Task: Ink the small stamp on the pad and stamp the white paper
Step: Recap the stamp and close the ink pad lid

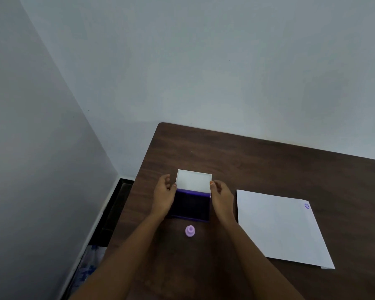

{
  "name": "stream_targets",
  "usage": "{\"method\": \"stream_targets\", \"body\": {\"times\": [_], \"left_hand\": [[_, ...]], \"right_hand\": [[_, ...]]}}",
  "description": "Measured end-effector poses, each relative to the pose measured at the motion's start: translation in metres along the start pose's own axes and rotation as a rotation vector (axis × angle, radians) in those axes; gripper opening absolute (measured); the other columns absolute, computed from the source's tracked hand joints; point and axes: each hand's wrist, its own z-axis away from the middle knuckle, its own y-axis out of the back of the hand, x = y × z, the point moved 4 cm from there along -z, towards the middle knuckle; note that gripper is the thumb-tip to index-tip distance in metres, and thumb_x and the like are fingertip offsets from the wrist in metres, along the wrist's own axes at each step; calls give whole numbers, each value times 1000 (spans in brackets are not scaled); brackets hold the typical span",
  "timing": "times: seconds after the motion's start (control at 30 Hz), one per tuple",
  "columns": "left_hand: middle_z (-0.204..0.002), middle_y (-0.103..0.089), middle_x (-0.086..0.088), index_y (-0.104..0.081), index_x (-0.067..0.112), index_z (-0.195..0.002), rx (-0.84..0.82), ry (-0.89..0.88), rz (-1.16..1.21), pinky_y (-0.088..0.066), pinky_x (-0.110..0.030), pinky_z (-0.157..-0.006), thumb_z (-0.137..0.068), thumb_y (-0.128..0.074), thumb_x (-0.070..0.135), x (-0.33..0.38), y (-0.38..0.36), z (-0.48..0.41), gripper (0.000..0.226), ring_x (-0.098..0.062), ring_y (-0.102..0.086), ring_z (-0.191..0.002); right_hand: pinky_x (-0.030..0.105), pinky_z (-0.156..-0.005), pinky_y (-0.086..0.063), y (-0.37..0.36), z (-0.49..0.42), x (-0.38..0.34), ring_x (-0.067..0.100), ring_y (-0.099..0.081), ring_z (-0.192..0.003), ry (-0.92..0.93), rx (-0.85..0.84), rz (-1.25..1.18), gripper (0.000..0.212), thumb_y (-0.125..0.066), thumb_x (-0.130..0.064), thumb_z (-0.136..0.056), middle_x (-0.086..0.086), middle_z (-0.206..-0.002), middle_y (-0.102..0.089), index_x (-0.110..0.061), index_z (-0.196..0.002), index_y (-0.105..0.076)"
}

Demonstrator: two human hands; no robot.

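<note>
A purple ink pad (192, 205) lies open on the dark wooden table (268, 165), its white lid (193, 180) raised at the far side. My left hand (164, 197) and my right hand (222, 197) flank the pad, thumbs touching the lid's lower corners. The small lilac stamp (190, 231) stands on the table just in front of the pad, untouched. The white paper (281, 228) lies to the right, with one round purple stamp mark (307, 205) near its far right corner.
The table's left edge runs close to the pad, with floor and a dark skirting strip (113, 208) below it. A grey wall (182, 72) stands right behind the table.
</note>
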Motion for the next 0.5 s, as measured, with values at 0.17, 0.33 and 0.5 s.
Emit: {"method": "stream_targets", "body": {"times": [0.17, 0.33, 0.5], "left_hand": [[-135, -47, -14, -36, 12, -131, -55, -4, -96, -40, -35, -97, -91, -50, 12, 8, -16, -16, 42, -26, -46, -123], [-131, -50, -14, -38, 11, -127, -49, -12, -106, -46, -34, -92, -92, -49, 13, 12, -26, -19, 37, -27, -50, -118], [-127, -54, -13, -42, 11, -122, -32, 9, -38, -45, -27, -84, -90, -50, 11, 9, -23, -22, 32, -23, -52, -113]], "right_hand": [[32, -96, -40, -15, -16, -1, 23, -46, -120, -30, -57, 13, 39, -42, -30, -94, 11, -135, -48, -13, -129, -39], [42, -105, -39, -32, -15, 2, 25, -42, -125, -26, -86, 62, 47, -41, -32, -94, 11, -141, -39, -14, -135, -27], [29, -91, -42, -27, -21, -1, 20, -46, -115, -62, -55, -15, 41, -44, -28, -93, 11, -136, -44, -16, -131, -33]]}}
